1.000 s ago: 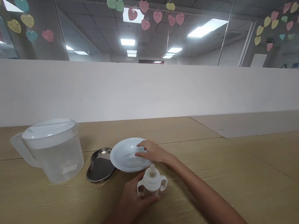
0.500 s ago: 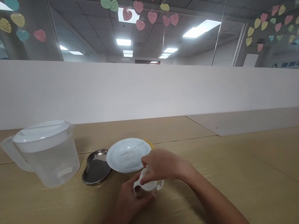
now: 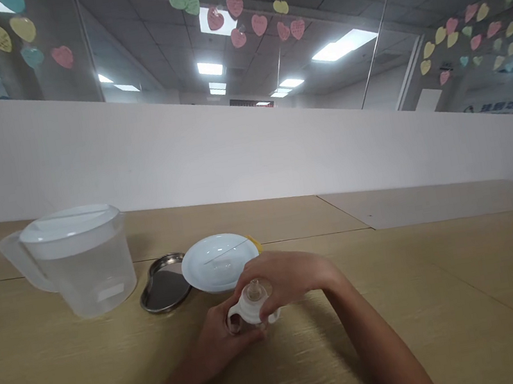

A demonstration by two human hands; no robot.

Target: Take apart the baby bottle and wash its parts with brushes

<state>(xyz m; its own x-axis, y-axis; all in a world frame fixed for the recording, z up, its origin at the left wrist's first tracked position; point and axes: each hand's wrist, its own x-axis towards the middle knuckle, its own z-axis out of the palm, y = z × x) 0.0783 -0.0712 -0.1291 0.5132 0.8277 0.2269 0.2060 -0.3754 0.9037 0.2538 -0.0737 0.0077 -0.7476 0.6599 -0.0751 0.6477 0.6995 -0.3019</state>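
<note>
A baby bottle [image 3: 251, 307] with a white collar, white side handles and a clear teat on top is between my hands at the table's front middle. My left hand [image 3: 224, 340] is closed around its lower body and left handle. From above, my right hand [image 3: 283, 282] grips the collar, thumb at the near side and fingers curled over the far side. Its fingertips are partly hidden. Just behind the bottle lies a white plate [image 3: 216, 279] with a thin stick-like thing [image 3: 227, 251] across it, ending in yellow at the rim.
Left of the plate lies a kidney-shaped metal tray [image 3: 167, 287]. A lidded plastic jug [image 3: 86, 271] stands farther left, its handle pointing left. A low white wall [image 3: 206, 154] runs along the back of the wooden table [image 3: 402, 312], with glass above it.
My right hand has shifted from over the teat to around the collar, so the teat now shows. The left hand keeps its hold on the bottle.
</note>
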